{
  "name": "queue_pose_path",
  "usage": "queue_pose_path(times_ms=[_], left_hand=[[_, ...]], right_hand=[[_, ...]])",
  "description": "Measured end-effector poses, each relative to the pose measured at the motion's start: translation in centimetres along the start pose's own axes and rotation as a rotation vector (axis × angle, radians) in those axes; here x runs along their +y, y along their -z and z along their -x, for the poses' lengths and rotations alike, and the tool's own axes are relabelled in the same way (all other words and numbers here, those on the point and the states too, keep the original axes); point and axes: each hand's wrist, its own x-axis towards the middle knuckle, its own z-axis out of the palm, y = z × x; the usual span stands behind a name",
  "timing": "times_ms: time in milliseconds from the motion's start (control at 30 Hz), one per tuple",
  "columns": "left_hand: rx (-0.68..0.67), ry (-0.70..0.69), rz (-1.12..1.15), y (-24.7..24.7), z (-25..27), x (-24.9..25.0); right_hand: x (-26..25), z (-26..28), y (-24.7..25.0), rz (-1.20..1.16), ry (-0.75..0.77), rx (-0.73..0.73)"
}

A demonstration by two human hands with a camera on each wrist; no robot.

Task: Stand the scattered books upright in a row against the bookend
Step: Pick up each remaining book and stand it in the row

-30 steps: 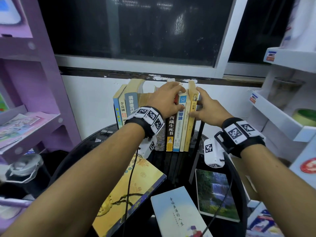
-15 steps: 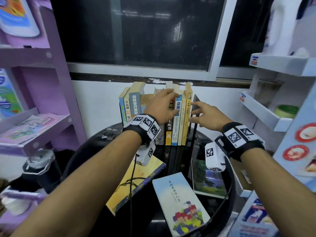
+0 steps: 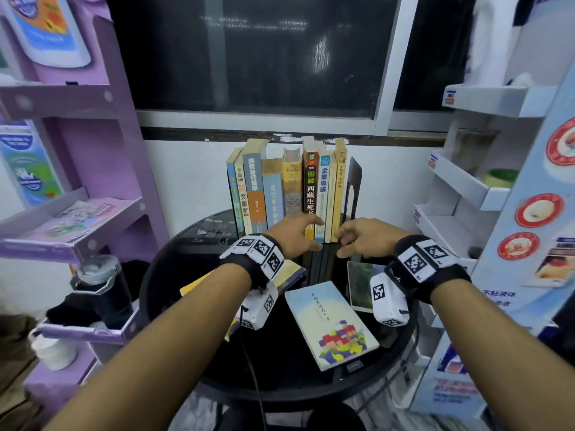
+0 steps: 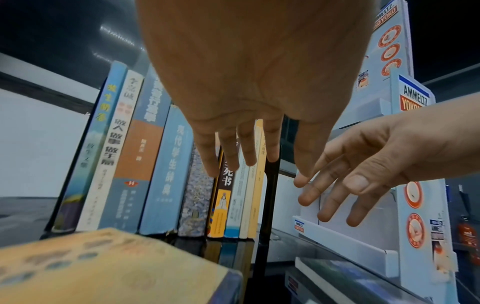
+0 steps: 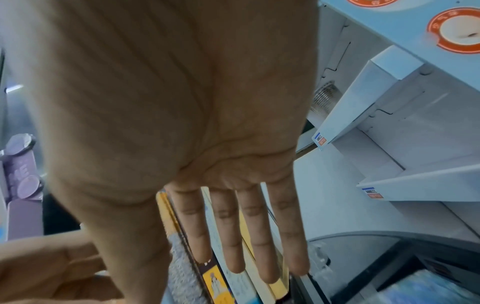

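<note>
Books standing beside the bookend (image 3: pixel 353 185)

I am holding my left hand (image 3: pixel 294 233) and right hand (image 3: pixel 362 239) loose and empty, just before it.

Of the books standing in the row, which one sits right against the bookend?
The thin yellow book at the right end of the row; the black bookend stands directly beside it.

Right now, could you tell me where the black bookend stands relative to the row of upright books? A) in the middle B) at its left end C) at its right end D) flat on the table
C: the black bookend stands upright just right of the last yellow book in the row.
</note>
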Motion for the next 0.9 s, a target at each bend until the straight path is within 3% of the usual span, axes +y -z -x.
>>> queue_pose_path(times_ms=[267, 500, 900], left_hand=[[-0.366, 0.09, 0.009, -2.1, 2.8, -0.3], [-0.514, 0.134, -0.109, -3.0, 3.8, 0.3], [-0.437, 0.078, -0.253, -4.4, 3.8, 0.3]], right_hand=[[-0.6, 1.5, -3.6, 0.062, -0.011, -0.124], [-0.7, 1.9, -5.5, 0.177, -0.02, -0.185], [-0.8, 1.3, -6.9, 0.174, -0.048, -0.215]])
